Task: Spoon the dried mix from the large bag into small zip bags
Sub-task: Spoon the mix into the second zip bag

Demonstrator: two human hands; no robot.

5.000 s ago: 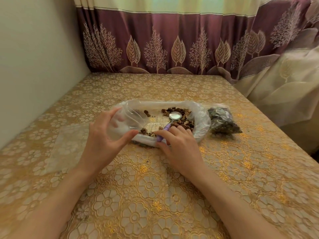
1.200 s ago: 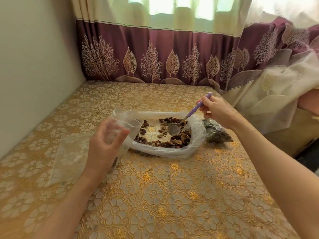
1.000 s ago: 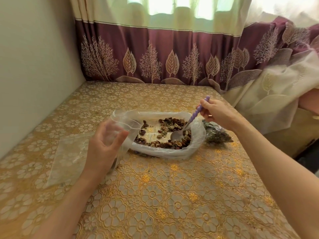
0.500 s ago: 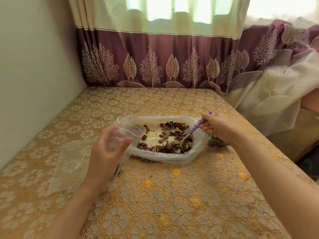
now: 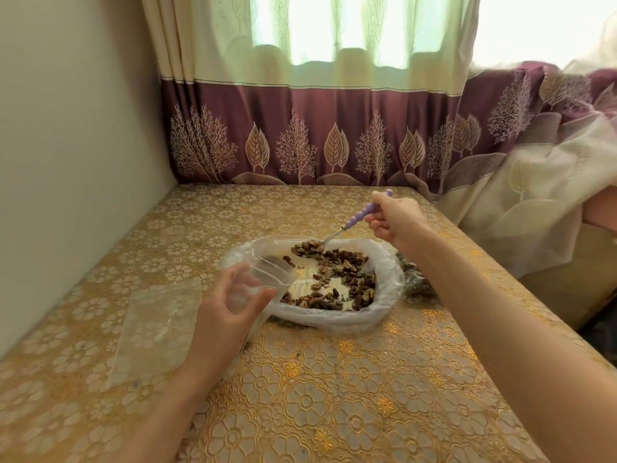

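Now spoon [image 5: 359, 219] has shifted to the mix's [image 5: 337, 272] far edge, right hand [image 5: 395, 219] gripping it; left hand [image 5: 230, 304] holds small bag [image 5: 272, 274] open; scoop likely next

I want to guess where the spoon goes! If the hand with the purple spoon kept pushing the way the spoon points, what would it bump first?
Probably the dried mix in the large bag. The right hand angles the spoon down-left, and its bowl already looks buried in the far pile; depth is unclear.

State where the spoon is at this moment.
In the head view, the spoon is right of centre, its purple handle held by the right hand, its bowl in the dried mix at the large bag's far edge.
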